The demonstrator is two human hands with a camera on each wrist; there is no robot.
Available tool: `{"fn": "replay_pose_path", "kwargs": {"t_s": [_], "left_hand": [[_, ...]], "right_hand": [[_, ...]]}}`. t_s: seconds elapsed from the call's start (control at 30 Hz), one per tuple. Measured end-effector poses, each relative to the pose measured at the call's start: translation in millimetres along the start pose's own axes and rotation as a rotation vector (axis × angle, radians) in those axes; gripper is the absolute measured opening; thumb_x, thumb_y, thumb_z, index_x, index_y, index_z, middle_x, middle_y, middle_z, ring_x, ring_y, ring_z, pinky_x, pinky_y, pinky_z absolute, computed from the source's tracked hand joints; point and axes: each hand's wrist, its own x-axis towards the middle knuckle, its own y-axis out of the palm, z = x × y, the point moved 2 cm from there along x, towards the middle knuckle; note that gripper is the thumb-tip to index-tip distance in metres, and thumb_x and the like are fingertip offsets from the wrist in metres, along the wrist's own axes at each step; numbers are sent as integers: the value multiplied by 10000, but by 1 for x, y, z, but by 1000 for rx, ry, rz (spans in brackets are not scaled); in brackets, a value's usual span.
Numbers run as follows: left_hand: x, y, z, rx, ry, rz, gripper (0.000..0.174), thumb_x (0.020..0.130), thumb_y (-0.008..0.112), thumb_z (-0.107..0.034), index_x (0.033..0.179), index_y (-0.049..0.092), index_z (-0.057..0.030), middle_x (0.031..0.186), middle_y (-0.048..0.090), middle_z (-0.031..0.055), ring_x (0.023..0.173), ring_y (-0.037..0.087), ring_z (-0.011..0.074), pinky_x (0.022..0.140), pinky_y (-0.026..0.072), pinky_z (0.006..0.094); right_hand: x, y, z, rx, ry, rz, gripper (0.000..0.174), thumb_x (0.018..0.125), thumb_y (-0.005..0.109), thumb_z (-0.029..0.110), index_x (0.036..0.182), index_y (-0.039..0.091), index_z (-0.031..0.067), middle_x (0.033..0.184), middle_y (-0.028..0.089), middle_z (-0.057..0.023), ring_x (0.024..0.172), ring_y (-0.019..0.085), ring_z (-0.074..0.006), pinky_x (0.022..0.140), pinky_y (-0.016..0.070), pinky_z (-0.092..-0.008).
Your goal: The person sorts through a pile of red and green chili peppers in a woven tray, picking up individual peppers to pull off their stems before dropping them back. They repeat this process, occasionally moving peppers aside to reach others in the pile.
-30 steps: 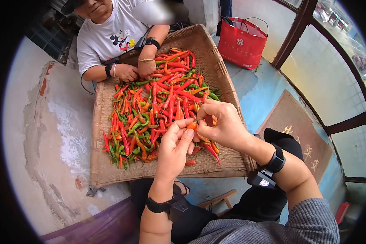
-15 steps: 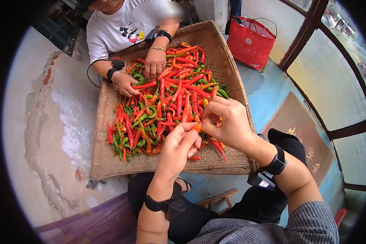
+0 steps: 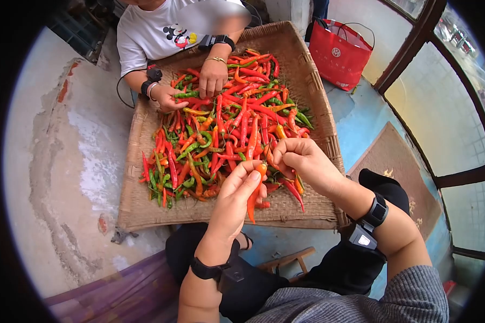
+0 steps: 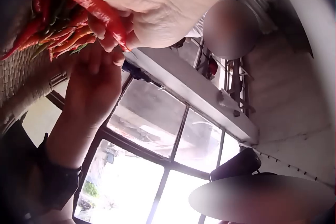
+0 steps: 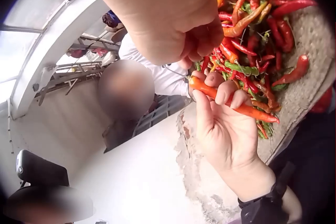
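My left hand (image 3: pixel 251 175) pinches an orange chili (image 3: pixel 253 199) near its stem end, and the pod hangs down over the near rim of a woven tray (image 3: pixel 145 215). The right wrist view shows the same chili (image 5: pixel 231 103) lying across the left fingers (image 5: pixel 220 129). My right hand (image 3: pixel 283 160) hovers just right of the stem end with curled fingers and fingertips pressed together; what they pinch is hidden. A pile of red, orange and green chilies (image 3: pixel 226 124) covers the tray.
A person in a white shirt sits across the tray with both hands (image 3: pixel 213 75) in the chilies. A red bag (image 3: pixel 339 51) stands at the back right, a brown mat (image 3: pixel 393 161) lies right of the tray, and a window frame (image 3: pixel 415 48) runs behind it.
My hands have drawn slightly apart. The orange chili, held short between both hands before, now hangs at full length from the left hand alone. The view has shifted.
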Motion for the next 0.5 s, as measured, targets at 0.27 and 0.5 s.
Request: {"fn": "replay_pose_path", "kwargs": {"t_s": [0.27, 0.5], "left_hand": [[1, 1, -1, 168, 155, -63, 203, 942, 521, -133, 1118, 500, -36, 976, 569, 28, 763, 552, 80, 657, 497, 211], [-3, 10, -4, 397, 366, -147, 155, 915, 548, -48, 1059, 502, -11, 915, 609, 48, 785, 587, 79, 653, 508, 215]], "right_hand": [[-7, 18, 7, -189, -104, -78, 115, 796, 610, 77, 858, 611, -20, 605, 489, 44, 558, 450, -20, 498, 381, -205], [-12, 17, 13, -238, -161, -147, 98, 780, 619, 67, 819, 632, -22, 581, 476, 52, 541, 434, -16, 477, 368, -206]]}}
